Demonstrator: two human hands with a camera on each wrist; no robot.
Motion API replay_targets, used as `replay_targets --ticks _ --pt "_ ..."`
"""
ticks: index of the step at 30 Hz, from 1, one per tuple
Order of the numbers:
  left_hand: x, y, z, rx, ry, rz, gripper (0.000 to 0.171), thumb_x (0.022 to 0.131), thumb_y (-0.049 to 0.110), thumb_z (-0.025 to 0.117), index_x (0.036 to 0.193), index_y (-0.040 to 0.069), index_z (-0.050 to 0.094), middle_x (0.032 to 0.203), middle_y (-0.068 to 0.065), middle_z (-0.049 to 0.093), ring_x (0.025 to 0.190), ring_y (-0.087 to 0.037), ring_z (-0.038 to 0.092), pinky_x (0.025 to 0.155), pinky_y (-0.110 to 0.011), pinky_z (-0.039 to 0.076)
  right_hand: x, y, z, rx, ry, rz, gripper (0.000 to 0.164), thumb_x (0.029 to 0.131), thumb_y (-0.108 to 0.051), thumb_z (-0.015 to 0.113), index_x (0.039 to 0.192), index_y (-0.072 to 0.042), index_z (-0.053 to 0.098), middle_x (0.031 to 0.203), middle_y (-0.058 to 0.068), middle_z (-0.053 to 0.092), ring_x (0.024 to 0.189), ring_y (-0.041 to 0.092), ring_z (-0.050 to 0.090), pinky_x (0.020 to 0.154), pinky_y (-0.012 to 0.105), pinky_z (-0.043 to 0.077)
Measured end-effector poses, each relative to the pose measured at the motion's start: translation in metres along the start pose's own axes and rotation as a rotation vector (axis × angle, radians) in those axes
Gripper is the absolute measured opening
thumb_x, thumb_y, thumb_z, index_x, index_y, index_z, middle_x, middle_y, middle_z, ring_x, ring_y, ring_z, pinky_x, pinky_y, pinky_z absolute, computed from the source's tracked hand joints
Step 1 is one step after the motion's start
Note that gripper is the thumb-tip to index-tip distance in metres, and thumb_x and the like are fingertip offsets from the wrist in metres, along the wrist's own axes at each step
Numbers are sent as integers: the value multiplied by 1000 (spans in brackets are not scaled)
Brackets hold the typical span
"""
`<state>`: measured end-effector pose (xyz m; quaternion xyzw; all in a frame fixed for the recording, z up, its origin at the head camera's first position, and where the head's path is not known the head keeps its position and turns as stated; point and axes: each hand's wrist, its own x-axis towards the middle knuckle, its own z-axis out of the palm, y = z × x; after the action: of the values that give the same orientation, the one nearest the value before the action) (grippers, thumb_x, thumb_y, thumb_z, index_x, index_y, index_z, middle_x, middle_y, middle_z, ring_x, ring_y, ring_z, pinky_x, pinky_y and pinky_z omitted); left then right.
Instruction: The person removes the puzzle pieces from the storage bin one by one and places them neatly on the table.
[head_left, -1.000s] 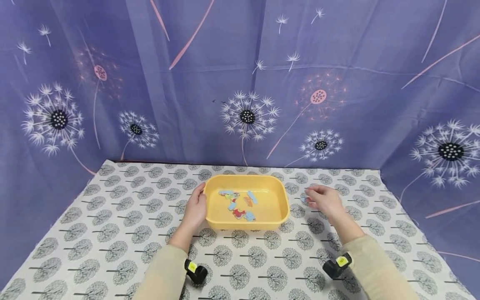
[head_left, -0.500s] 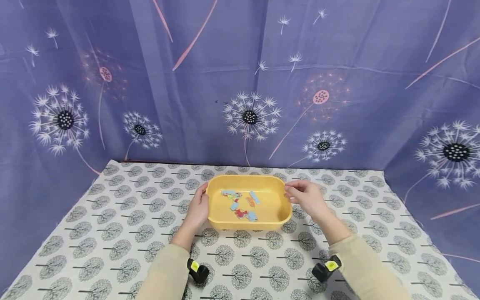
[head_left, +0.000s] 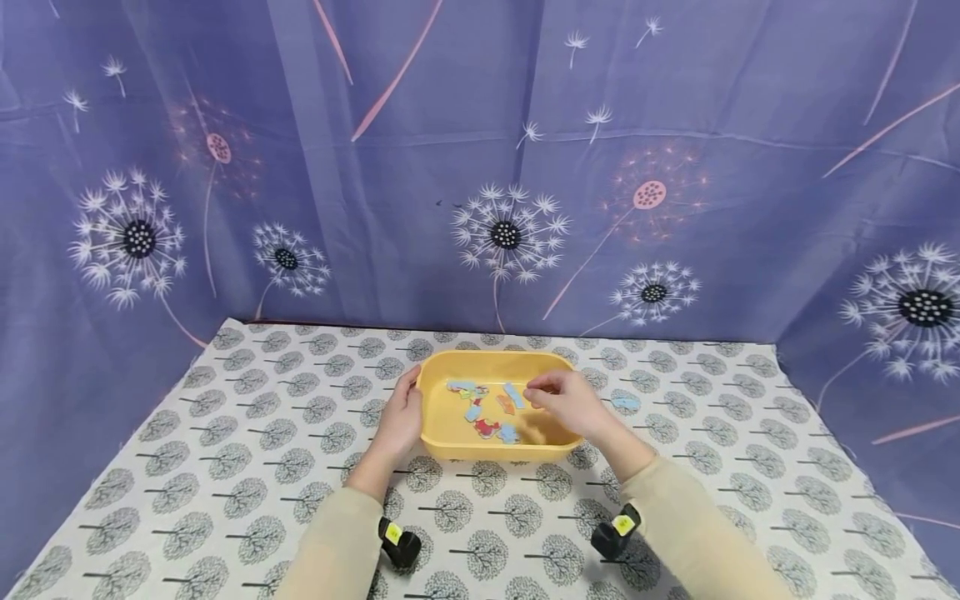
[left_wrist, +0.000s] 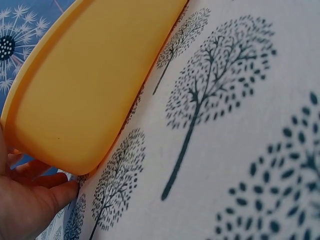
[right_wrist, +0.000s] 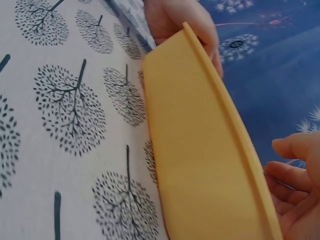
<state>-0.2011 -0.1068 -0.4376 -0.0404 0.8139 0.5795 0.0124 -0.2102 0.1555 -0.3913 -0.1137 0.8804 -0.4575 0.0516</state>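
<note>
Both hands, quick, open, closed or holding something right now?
Left hand: holding the yellow tub at its left end.
Right hand: open, fingers loosely bent, over the tub's right end, no piece visible in it.

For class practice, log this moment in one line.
left hand: holds yellow oblong plastic tub; right hand: over tub; inside: small flat multicoloured pieces

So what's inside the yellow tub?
The tub holds a red piece, an orange piece and several blue pieces. The right hand covers some of it; anything underneath can't be seen.
</note>
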Motion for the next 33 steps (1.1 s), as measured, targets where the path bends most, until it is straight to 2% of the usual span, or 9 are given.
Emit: replay_targets --ticks 3,10,16,22,28,33 --pt "0 0 0 -1 3 -2 49 102 25 25 151 18 24 148 -14 38 125 -34 48 109 -57 32 3 -1 8 -61 -28 -23 27 86 -16 64 103 5 67 90 12 69 76 14 61 68 25 52" --pt "0 -1 1 0 13 -15 49 102 26 25 151 18 24 146 -15 42 121 -33 51 106 -55 36 8 2 23 -121 -144 0 22 87 -16 64 99 1 70 82 7 71 71 13 63 64 22 49" --pt "0 0 2 8 17 -12 49 102 26 25 150 19 24 147 -15 41 124 -33 49 108 -55 34 10 4 29 -212 -170 6 20 89 -17 63 97 -2 72 74 4 68 64 8 52 60 22 44" --pt "0 0 2 1 13 -18 49 102 27 25 151 19 24 147 -15 41 120 -33 52 105 -55 37 10 6 29 -180 -235 15 17 90 -16 61 93 -3 72 74 4 67 61 8 49 57 21 42" --pt "0 1 1 3 12 -20 49 102 26 25 151 18 23 147 -15 40 122 -33 50 106 -56 35 10 6 28 -183 -345 -52 16 90 -15 61 92 -4 73 82 2 68 69 7 51 66 22 44" --pt "-1 1 1 0 9 -14 49 102 26 25 151 18 23 149 -16 38 125 -35 47 108 -57 33 11 5 28 -174 -423 -75 17 88 -15 66 97 -4 73 82 2 71 64 7 49 64 22 44"
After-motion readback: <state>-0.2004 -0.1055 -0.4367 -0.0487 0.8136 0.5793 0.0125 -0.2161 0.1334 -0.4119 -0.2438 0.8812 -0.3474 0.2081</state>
